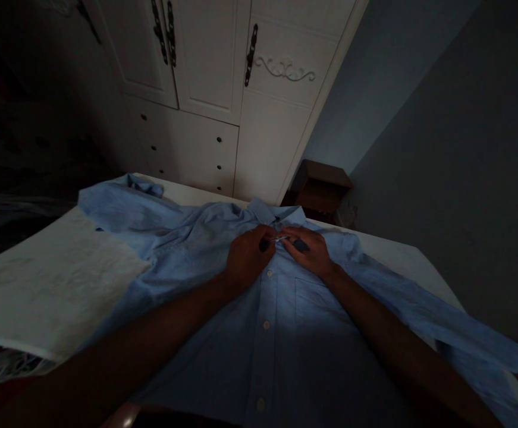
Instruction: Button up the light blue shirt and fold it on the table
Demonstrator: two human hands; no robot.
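Blue cotton, one shirt (223,285), lies face up and spread across the white desk (53,285), collar at the far side, sleeves thrown out left and right. I see both hands meeting just below the collar (267,213), at the top of the button placket. My left hand (247,255) comes in from the near left, forearm stretched long, fingers (264,238) curled and pinching the fabric edge. My right hand (310,249) comes in from the near right, knuckles up, its fingers clenched on the opposite edge of the placket, fingertips nearly touching the left's. I count three white buttons (266,324) down the front, nearer to me. One chest pocket (316,297) sits right of them. Beyond the desk stands a white wardrobe (223,89) with three dark handles, and one brown nightstand (319,190) to its right.
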